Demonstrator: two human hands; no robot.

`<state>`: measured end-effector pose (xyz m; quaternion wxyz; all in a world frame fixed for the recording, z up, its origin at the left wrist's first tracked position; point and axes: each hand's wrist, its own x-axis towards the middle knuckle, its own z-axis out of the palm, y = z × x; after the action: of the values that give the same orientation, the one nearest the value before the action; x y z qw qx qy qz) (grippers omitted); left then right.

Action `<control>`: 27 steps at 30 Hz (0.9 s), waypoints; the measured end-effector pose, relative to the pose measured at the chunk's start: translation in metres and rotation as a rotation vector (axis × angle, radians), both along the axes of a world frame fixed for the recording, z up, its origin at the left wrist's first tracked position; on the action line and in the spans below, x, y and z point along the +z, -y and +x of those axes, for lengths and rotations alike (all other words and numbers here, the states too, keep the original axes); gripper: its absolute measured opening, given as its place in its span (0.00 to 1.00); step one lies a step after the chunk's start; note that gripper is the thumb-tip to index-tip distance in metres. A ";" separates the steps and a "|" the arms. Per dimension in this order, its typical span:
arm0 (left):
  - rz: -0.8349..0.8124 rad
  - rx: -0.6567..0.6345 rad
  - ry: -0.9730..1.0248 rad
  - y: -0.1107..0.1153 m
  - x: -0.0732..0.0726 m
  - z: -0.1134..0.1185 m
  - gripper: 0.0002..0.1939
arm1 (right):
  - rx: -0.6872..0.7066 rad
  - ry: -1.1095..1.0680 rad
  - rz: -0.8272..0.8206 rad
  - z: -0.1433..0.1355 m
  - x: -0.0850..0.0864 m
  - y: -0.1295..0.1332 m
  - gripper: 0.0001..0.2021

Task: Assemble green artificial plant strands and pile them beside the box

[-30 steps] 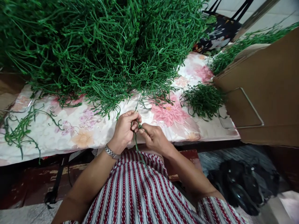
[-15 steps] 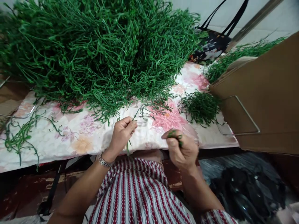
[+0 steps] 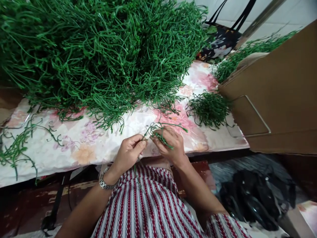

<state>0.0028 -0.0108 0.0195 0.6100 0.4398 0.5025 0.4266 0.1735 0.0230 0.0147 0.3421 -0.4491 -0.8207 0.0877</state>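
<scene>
My left hand (image 3: 131, 150), with a metal watch at the wrist, pinches a thin green stem near the table's front edge. Close beside it, my right hand (image 3: 170, 143) is closed around several green stems (image 3: 162, 137), whose ends stick out between the fingers. The stems at the two hands meet in the small gap between the fingertips. Beyond the hands rises a large heap of green stems (image 3: 106, 56). A small green pile (image 3: 210, 108) lies to the right, and loose stems (image 3: 18, 143) lie at the far left.
A flowered cloth (image 3: 84, 145) covers the table. At the right stands a cardboard box (image 3: 279, 92) with a wire frame (image 3: 257, 114) beside it. Behind are a dark floral bag (image 3: 220, 43) and more green stems (image 3: 252, 53). Black items (image 3: 255, 198) lie below, at the lower right.
My right hand has moved left and slightly up, next to my left hand, with its stems now spread toward the pinched stem. The camera view has shifted slightly.
</scene>
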 end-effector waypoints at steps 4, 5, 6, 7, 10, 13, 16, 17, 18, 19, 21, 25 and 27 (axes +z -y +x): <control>0.177 0.090 -0.197 -0.005 0.017 -0.001 0.08 | 0.013 0.156 0.104 -0.001 0.001 0.001 0.08; 0.195 0.097 -0.221 -0.006 0.019 0.000 0.07 | 0.028 0.175 0.108 -0.002 0.001 0.001 0.08; 0.187 0.092 -0.219 -0.008 0.020 0.001 0.07 | 0.049 0.185 0.107 -0.003 0.002 0.001 0.09; 0.154 0.086 -0.184 -0.010 0.019 0.003 0.06 | 0.073 0.184 0.105 -0.005 0.002 0.002 0.09; -0.019 0.095 0.070 -0.013 0.014 0.006 0.06 | 0.111 0.126 0.098 -0.009 -0.002 0.003 0.07; -0.157 0.113 0.290 -0.013 0.007 0.005 0.07 | 0.116 0.015 0.075 -0.012 -0.007 0.006 0.07; -0.255 0.088 0.376 -0.012 0.005 0.002 0.09 | 0.147 -0.084 0.017 -0.015 -0.010 0.009 0.09; -0.275 0.082 0.385 -0.012 0.005 0.002 0.09 | 0.168 -0.115 -0.011 -0.016 -0.010 0.010 0.08; -0.283 0.081 0.383 -0.012 0.005 0.002 0.09 | 0.193 -0.144 -0.044 -0.018 -0.010 0.010 0.07; -0.279 0.084 0.373 -0.012 0.005 0.002 0.09 | 0.213 -0.167 -0.078 -0.019 -0.010 0.011 0.05; -0.243 0.126 0.334 -0.011 0.004 0.003 0.08 | 0.220 -0.193 -0.148 -0.020 -0.010 0.012 0.05; -0.146 0.265 0.289 -0.011 0.002 0.007 0.07 | 0.147 -0.187 -0.226 -0.022 -0.011 0.015 0.05; -0.127 0.287 0.289 -0.013 0.002 0.007 0.07 | 0.138 -0.155 -0.197 -0.023 -0.012 0.016 0.06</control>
<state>0.0100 0.0018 0.0211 0.6352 0.2584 0.4932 0.5353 0.1503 0.0074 0.0027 0.3518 -0.4149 -0.8082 0.2256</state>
